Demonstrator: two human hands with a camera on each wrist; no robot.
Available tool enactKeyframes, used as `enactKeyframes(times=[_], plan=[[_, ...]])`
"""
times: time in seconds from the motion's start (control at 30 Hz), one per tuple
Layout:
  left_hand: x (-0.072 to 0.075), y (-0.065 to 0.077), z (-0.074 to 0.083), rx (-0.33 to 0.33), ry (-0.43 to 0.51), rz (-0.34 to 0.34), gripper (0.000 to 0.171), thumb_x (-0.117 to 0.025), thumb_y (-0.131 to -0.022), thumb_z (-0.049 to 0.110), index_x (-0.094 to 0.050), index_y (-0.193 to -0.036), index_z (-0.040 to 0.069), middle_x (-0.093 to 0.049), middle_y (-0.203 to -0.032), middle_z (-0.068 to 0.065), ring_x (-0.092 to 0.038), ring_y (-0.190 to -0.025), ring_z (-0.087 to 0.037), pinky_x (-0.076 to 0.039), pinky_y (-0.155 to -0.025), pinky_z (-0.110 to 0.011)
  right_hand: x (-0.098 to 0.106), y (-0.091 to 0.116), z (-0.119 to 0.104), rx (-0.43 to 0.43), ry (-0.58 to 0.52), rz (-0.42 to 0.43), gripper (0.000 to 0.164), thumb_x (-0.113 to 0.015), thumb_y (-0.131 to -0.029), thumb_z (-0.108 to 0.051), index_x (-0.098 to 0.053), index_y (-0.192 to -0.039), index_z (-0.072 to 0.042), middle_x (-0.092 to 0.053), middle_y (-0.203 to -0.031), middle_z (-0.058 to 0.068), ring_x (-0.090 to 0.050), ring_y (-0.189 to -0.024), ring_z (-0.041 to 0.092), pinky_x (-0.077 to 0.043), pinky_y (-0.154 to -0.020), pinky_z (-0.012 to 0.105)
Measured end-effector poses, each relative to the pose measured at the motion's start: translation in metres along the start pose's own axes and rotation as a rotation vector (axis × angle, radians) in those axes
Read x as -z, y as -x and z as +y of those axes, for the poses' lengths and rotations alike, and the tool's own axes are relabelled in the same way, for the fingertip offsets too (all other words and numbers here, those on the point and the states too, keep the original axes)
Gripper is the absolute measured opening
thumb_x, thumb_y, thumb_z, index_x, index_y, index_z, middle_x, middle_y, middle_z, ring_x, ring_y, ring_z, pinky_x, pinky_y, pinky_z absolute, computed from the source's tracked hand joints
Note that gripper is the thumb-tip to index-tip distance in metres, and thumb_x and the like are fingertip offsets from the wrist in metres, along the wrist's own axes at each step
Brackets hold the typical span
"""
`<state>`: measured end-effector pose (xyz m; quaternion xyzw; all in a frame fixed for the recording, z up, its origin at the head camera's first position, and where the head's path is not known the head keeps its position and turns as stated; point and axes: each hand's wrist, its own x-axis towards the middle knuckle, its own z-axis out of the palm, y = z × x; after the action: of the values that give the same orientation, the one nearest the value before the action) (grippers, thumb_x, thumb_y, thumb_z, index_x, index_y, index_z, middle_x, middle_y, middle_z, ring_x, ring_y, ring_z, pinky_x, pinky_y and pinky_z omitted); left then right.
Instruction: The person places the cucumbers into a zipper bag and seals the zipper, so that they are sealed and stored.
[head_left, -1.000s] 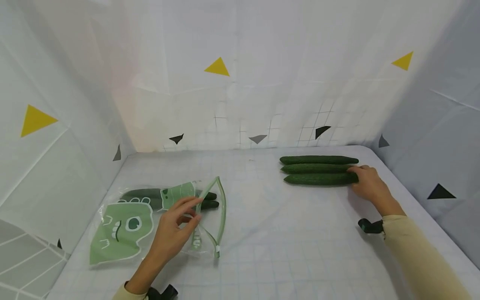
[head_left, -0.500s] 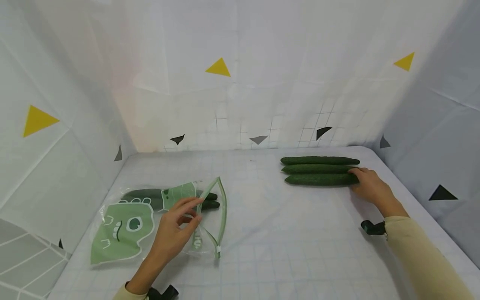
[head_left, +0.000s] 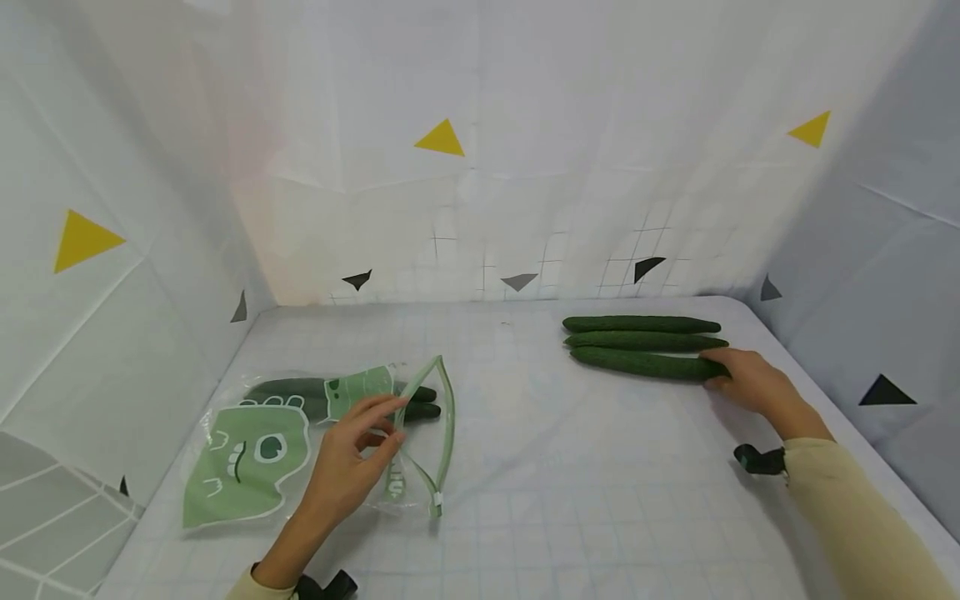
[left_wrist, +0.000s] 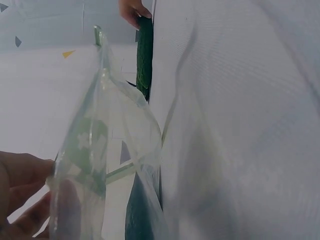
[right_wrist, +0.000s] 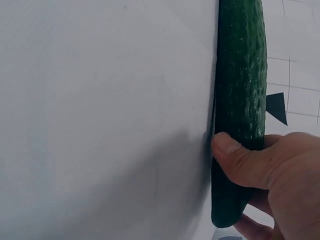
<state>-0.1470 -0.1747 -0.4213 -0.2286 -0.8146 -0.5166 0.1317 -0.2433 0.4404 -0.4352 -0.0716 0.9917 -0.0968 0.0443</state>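
My right hand (head_left: 753, 387) grips the right end of the nearest cucumber (head_left: 637, 362). In the right wrist view the thumb presses one side of that cucumber (right_wrist: 240, 75) and the fingers go behind it. Two more cucumbers (head_left: 645, 341) lie just beyond, side by side. My left hand (head_left: 352, 458) pinches the edge of a clear zip bag (head_left: 247, 467) printed with a green cartoon face, its green-rimmed mouth (head_left: 447, 417) held apart toward the right. Inside the bag lie two cucumbers (head_left: 423, 411), partly covered by the print. The left wrist view shows the bag's film (left_wrist: 100, 150) between thumb and fingers.
A white gridded cloth covers the table (head_left: 540, 500). White sheets with yellow and black triangles stand behind and on both sides. The zip slider (head_left: 437, 498) sits at the near end of the bag's mouth.
My right hand has pulled its end of the nearest cucumber a little toward me and right, so it angles away from the other two. The left hand and bag stay in place.
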Motion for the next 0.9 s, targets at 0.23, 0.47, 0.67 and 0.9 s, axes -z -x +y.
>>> enactKeyframes(times=[0.23, 0.47, 0.67, 0.9], plan=[[0.0, 0.0, -0.001, -0.009, 0.002, -0.002, 0.05, -0.075, -0.093, -0.005, -0.068, -0.137, 0.018, -0.062, -0.135, -0.001, -0.066, -0.093, -0.016, -0.061, -0.076, -0.032, 0.002, 0.011, 0.002, 0.04, 0.021, 0.05, 0.054, -0.082, -0.09, -0.016, -0.062, -0.138, 0.002, -0.058, -0.132, 0.038, -0.053, -0.119, 0.06, -0.046, -0.09, 0.073], [-0.001, -0.002, 0.002, 0.0, 0.002, 0.003, 0.052, -0.076, -0.091, -0.008, -0.067, -0.139, 0.01, -0.063, -0.133, -0.001, -0.067, -0.094, -0.017, -0.061, -0.076, -0.031, 0.0, 0.016, 0.004, 0.021, 0.025, 0.08, 0.058, -0.083, -0.09, -0.025, -0.064, -0.139, -0.002, -0.057, -0.133, 0.038, -0.054, -0.116, 0.061, -0.048, -0.086, 0.072], [0.0, 0.0, 0.002, 0.022, 0.023, 0.006, 0.053, -0.076, -0.091, -0.008, -0.066, -0.14, 0.011, -0.063, -0.133, -0.001, -0.066, -0.096, -0.019, -0.061, -0.077, -0.032, 0.001, 0.019, -0.006, 0.024, -0.001, 0.131, 0.057, -0.083, -0.09, -0.022, -0.063, -0.14, -0.003, -0.059, -0.13, 0.038, -0.057, -0.113, 0.059, -0.051, -0.081, 0.069], [0.001, -0.001, 0.003, 0.027, 0.015, 0.008, 0.052, -0.077, -0.091, -0.007, -0.066, -0.139, 0.01, -0.063, -0.133, -0.002, -0.067, -0.096, -0.019, -0.061, -0.076, -0.032, 0.003, 0.022, -0.029, 0.055, -0.035, 0.198, 0.054, -0.083, -0.089, -0.019, -0.066, -0.137, -0.001, -0.062, -0.127, 0.035, -0.059, -0.11, 0.057, -0.051, -0.082, 0.067]])
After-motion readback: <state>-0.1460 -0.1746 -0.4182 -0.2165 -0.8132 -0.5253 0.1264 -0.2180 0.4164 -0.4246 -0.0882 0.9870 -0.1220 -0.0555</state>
